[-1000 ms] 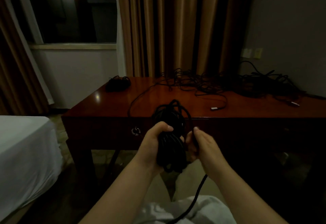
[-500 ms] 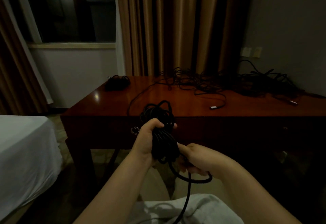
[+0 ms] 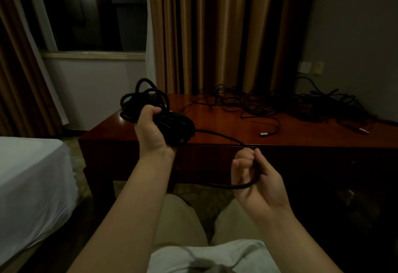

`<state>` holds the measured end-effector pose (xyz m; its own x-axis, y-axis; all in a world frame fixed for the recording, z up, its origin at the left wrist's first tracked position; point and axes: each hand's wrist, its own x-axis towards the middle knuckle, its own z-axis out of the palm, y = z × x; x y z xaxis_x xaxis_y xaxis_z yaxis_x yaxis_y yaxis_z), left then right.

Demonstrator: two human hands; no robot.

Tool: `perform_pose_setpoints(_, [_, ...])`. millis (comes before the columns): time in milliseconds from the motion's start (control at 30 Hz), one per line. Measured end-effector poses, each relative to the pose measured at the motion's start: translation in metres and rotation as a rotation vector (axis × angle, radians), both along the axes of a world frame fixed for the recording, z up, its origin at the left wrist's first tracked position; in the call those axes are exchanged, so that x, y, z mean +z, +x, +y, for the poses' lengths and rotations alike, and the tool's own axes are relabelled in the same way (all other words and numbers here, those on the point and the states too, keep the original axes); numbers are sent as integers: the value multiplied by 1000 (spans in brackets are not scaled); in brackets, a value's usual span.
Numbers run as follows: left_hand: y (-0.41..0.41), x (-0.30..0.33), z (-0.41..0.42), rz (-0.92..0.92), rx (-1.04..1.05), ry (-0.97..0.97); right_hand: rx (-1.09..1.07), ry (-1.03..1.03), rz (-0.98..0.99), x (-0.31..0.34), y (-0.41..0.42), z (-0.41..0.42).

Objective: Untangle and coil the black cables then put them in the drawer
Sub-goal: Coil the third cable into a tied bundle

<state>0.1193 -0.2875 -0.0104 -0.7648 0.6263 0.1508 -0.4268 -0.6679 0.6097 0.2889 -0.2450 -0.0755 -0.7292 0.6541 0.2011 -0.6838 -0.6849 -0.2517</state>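
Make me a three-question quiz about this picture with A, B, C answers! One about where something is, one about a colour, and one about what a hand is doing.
1. Where does the tangled pile of cables lie?
A. on the bed
B. on the desk
C. on the floor

2. What colour is the coiled bundle?
A. black
B. white
C. red

3. What is the right hand doing?
A. resting flat on the desk
B. hanging empty
C. holding a loose strand

Answers:
1. B, the tangle spreads over the far side of the wooden desk.
2. A, the bundle in the left hand is black.
3. C, its fingers curl round the loose strand that runs from the bundle.
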Motion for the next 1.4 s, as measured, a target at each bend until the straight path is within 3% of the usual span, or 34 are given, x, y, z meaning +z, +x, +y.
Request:
perform_pose_setpoints(67, [-9, -7, 4, -11, 41, -36, 5, 189, -228, 4, 4, -2])
perform_pose_setpoints(167, [-23, -5, 7, -104, 127, -52, -210, 867, -1176, 2, 15, 4])
perform_pose_setpoints(200, [-27, -4, 9, -133, 140, -53, -243, 1107, -1418, 0, 16, 4])
perform_pose_setpoints(267, [-28, -6, 14, -138, 207, -54, -222, 1403, -1689, 1, 13, -1])
perform_pose_setpoints(333, [-22, -10, 18, -42, 310, -108, -169, 1587, -1792, 7, 8, -12])
perform_pose_setpoints(400, [-17, -21, 17, 186, 420, -225, -190, 1764, -1782, 19, 5, -22])
perform_pose_setpoints(500, [-9, -45, 14, 785, 490, -530, -252, 1943, -1720, 44, 6, -34])
perform_pose_setpoints(567, [1, -58, 12, 1222, 343, -684, -297, 2016, -1739, 54, 7, -31])
perform_pose_setpoints(633, [10, -63, 10, 1548, 118, -790, -316, 2032, -1752, 62, 12, -24])
perform_pose_setpoints(700, [17, -63, 7, 1655, -53, -797, -289, 2001, -1693, 68, 18, -14])
perform_pose_setpoints(933, [21, -64, 3, 1411, -493, -782, -211, 1706, -1586, 71, 29, 4])
perform_pose_setpoints(1100, [31, -60, 0, 1306, -673, -690, -198, 1512, -1583, 73, 34, 9])
perform_pose_setpoints(1233, [35, -57, -4, 1409, -609, -726, -125, 1315, -1463, 72, 37, 7])
perform_pose_setpoints(1400, [13, -49, -2, 1455, -164, -815, -75, 999, -1283, 65, 48, 16])
